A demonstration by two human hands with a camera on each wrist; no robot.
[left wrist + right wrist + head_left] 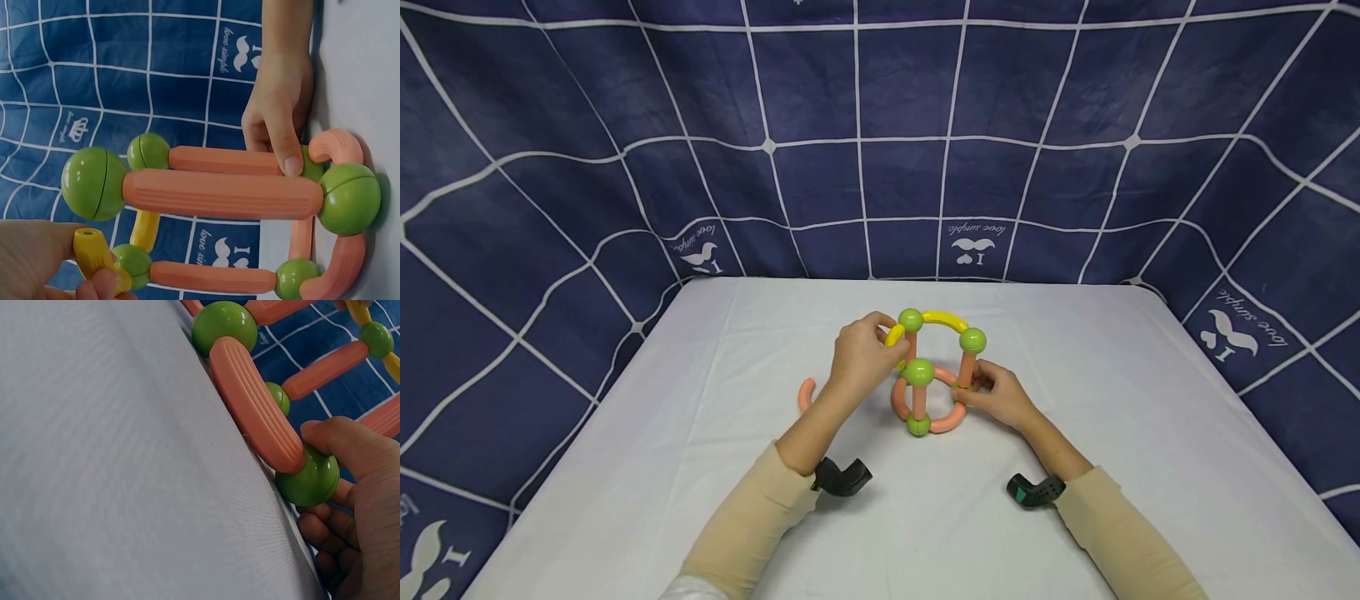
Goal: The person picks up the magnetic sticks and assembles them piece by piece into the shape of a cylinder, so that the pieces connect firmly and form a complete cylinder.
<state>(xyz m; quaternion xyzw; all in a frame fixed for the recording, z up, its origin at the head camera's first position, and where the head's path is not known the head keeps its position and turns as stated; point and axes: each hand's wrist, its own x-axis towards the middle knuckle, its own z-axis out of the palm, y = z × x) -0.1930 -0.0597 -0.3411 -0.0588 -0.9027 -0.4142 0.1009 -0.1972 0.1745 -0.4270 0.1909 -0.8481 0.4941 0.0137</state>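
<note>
A frame of green balls and orange rods stands on the white table, with a ring of curved orange rods [256, 406] at its base and upright orange rods [222, 194] rising to green balls [919, 372]. One curved yellow rod [946, 319] bridges two of the top balls. My left hand [863, 354] pinches a second curved yellow rod [94, 253] between thumb and fingers, its near end free and its far end at a top ball. Low on the right side, my right hand [1000, 396] grips a green base ball [307, 478], thumb over it and fingers curled beneath.
A loose curved orange rod [806, 394] lies on the white tablecloth [730, 467], left of the frame and beside the left forearm. Dark blue checked cloth [902, 175] hangs behind the table and along both sides. Each wrist wears a black device [1036, 490].
</note>
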